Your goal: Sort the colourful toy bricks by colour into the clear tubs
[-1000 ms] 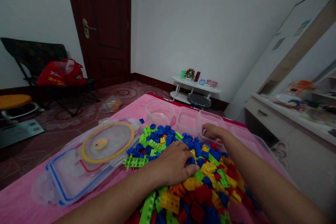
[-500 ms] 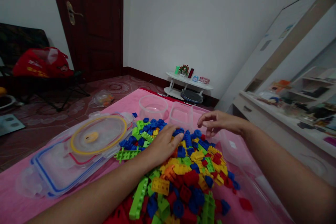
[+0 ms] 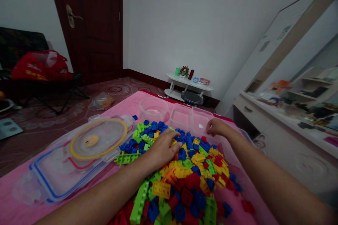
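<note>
A heap of toy building blocks (image 3: pixel 185 172) in red, yellow, blue and green covers the middle of the pink-covered table. Over its centre lies my left hand (image 3: pixel 165 146), thumb and fingers apart, palm down on the blocks. At the heap's far right edge, my right hand (image 3: pixel 218 127) has its fingers curled downward beside a clear rectangular container (image 3: pixel 201 121). Whatever those fingers may hold is hidden. Blue blocks (image 3: pixel 204 144) and a small red block (image 3: pixel 204 139) lie just below that hand.
Beyond the heap stand a round clear bowl (image 3: pixel 153 109) and another rectangular container (image 3: pixel 182 116). Clear lids (image 3: pixel 68 172), one ringed in yellow, overlap on the left. A large transparent bin wall (image 3: pixel 253 175) runs along the right, near a cabinet (image 3: pixel 280 137).
My right hand has lowered slightly, and its fingers have curled in from a looser, more spread pose. My left hand stays on the heap, shifted slightly.
</note>
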The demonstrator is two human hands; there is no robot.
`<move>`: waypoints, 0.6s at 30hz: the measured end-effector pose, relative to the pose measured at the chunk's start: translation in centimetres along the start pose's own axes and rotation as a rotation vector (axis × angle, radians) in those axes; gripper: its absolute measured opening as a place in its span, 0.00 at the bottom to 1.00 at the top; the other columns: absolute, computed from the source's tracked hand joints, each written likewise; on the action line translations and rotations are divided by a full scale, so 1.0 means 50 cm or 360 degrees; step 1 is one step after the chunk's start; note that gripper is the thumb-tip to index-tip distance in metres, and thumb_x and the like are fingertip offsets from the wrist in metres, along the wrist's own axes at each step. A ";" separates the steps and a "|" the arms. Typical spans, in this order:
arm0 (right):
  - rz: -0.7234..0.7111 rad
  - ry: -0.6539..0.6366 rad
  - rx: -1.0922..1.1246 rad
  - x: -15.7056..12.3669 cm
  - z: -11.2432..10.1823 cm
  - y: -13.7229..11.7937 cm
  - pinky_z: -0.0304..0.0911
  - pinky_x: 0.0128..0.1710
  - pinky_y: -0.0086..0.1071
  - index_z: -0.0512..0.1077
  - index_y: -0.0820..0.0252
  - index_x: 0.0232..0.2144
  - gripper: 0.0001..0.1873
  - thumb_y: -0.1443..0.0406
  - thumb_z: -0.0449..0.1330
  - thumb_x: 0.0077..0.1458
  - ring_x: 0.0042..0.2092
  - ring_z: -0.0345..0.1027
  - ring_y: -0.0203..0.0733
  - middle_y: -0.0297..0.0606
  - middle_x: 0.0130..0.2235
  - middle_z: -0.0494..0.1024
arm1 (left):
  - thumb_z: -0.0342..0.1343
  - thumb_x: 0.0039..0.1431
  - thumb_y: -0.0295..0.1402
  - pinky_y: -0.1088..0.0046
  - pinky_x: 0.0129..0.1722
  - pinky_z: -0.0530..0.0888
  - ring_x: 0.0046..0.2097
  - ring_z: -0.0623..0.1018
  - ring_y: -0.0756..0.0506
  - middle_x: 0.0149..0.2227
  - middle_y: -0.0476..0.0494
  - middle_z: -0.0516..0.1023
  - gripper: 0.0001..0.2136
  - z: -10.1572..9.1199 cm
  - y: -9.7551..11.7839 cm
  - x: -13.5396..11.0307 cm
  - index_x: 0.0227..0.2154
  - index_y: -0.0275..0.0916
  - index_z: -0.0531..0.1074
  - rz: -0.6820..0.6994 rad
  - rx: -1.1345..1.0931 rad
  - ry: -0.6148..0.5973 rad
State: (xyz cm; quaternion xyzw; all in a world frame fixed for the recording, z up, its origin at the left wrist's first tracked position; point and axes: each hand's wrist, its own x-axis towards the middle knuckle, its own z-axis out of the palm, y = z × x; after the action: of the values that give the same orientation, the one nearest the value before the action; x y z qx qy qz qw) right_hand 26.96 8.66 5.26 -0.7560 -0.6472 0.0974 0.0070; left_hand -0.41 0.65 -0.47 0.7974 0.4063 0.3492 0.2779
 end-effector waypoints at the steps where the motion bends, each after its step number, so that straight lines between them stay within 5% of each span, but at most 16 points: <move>1: -0.0041 0.0001 0.0054 -0.014 -0.016 -0.007 0.65 0.32 0.27 0.74 0.64 0.23 0.02 0.69 0.63 0.43 0.30 0.73 0.39 0.39 0.25 0.78 | 0.51 0.58 0.36 0.66 0.53 0.67 0.51 0.71 0.43 0.47 0.40 0.73 0.15 0.000 -0.001 0.000 0.47 0.37 0.71 0.0011 0.0004 -0.0001; 5: -0.0470 0.0145 0.0571 -0.128 -0.064 -0.036 0.66 0.40 0.29 0.73 0.63 0.37 0.15 0.58 0.57 0.53 0.39 0.73 0.39 0.41 0.38 0.79 | 0.51 0.58 0.35 0.65 0.53 0.67 0.51 0.72 0.43 0.48 0.40 0.73 0.15 -0.002 -0.003 0.001 0.47 0.37 0.71 0.0021 0.0029 -0.0032; 8: -0.0639 0.0457 0.0858 -0.251 -0.043 -0.042 0.65 0.46 0.35 0.73 0.60 0.40 0.18 0.55 0.60 0.50 0.43 0.71 0.43 0.41 0.42 0.78 | 0.51 0.58 0.36 0.64 0.53 0.67 0.51 0.72 0.42 0.48 0.39 0.74 0.16 -0.003 -0.006 0.003 0.46 0.37 0.72 0.0042 0.0038 -0.0047; 13: -0.0346 0.0793 0.0898 -0.399 0.113 0.009 0.57 0.56 0.43 0.71 0.56 0.45 0.20 0.53 0.55 0.54 0.55 0.63 0.48 0.43 0.52 0.71 | 0.52 0.56 0.35 0.64 0.50 0.70 0.49 0.74 0.42 0.47 0.41 0.75 0.15 -0.008 -0.001 0.011 0.45 0.38 0.73 0.0035 -0.0082 -0.0018; 18: -0.0042 0.0875 0.0868 -0.437 0.241 0.060 0.48 0.61 0.48 0.64 0.58 0.54 0.27 0.52 0.50 0.57 0.63 0.50 0.50 0.46 0.62 0.58 | 0.51 0.58 0.37 0.65 0.51 0.70 0.48 0.75 0.44 0.45 0.42 0.77 0.15 -0.059 0.057 0.024 0.44 0.37 0.74 0.0204 -0.0363 -0.0101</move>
State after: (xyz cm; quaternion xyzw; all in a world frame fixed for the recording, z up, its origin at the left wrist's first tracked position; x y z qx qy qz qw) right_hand 24.90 -14.61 -3.93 -0.7158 -0.5813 0.0595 0.3823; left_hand -0.91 0.68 3.78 0.7955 0.3033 0.3848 0.3565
